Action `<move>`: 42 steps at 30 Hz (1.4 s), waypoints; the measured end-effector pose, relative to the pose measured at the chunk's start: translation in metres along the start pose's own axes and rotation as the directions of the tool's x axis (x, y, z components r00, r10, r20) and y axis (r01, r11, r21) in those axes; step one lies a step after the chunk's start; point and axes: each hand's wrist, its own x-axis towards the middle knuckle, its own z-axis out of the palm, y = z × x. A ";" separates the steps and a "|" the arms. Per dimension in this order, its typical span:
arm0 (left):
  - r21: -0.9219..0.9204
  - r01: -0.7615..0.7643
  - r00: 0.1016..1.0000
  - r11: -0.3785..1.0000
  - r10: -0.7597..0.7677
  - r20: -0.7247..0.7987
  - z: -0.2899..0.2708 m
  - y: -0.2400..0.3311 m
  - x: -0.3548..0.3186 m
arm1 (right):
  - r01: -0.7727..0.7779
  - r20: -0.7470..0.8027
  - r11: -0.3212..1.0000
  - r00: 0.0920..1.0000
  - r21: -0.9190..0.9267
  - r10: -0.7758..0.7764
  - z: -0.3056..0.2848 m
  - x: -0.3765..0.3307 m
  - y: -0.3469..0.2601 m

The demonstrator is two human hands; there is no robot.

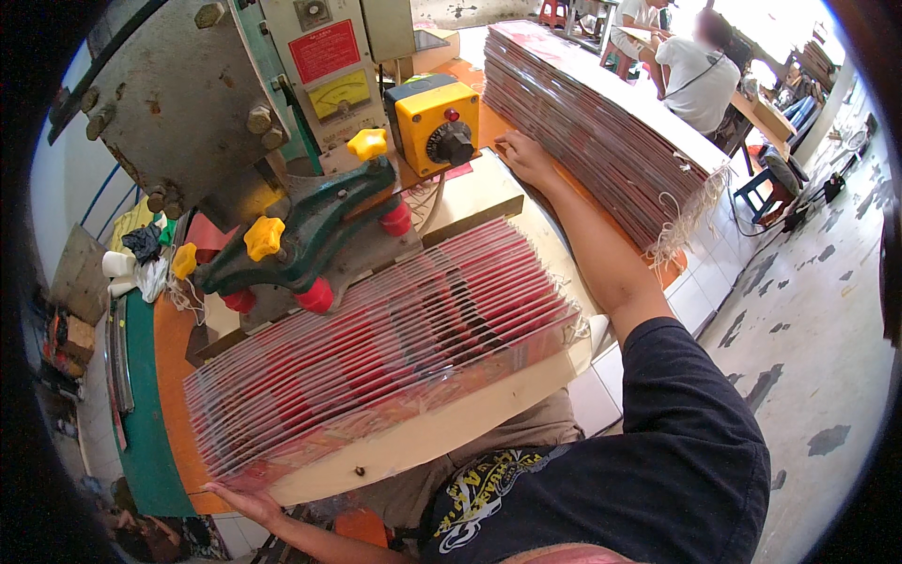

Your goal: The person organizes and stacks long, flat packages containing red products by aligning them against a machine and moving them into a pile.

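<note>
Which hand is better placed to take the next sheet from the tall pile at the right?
The right hand: it already rests at the tall pile. The left hand is at the fanned sheets, far away.

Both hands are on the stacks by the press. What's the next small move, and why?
Probably slide the top sheet off the tall stack toward the press. The right hand rests at that stack's near end, while the left hand steadies the corner of the fanned red sheets on the board.
</note>
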 end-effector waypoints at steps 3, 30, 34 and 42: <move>0.010 -0.022 1.000 1.000 0.022 -0.022 0.013 0.002 -0.007 | 0.041 -0.027 0.998 0.999 -0.049 -0.042 -0.001 0.000 0.003; 0.088 -0.049 0.998 0.995 0.052 -0.032 0.015 0.002 -0.009 | -0.076 0.008 0.996 0.997 -0.053 0.076 -0.014 -0.005 -0.007; 0.069 -0.060 0.998 0.996 0.061 -0.011 0.001 -0.001 -0.002 | -0.063 -0.066 0.995 0.996 -0.078 0.058 -0.012 -0.009 -0.017; 0.052 -0.054 0.998 0.997 0.052 0.036 -0.005 -0.003 0.001 | -0.029 0.000 0.996 1.000 -0.090 0.029 -0.017 -0.010 -0.024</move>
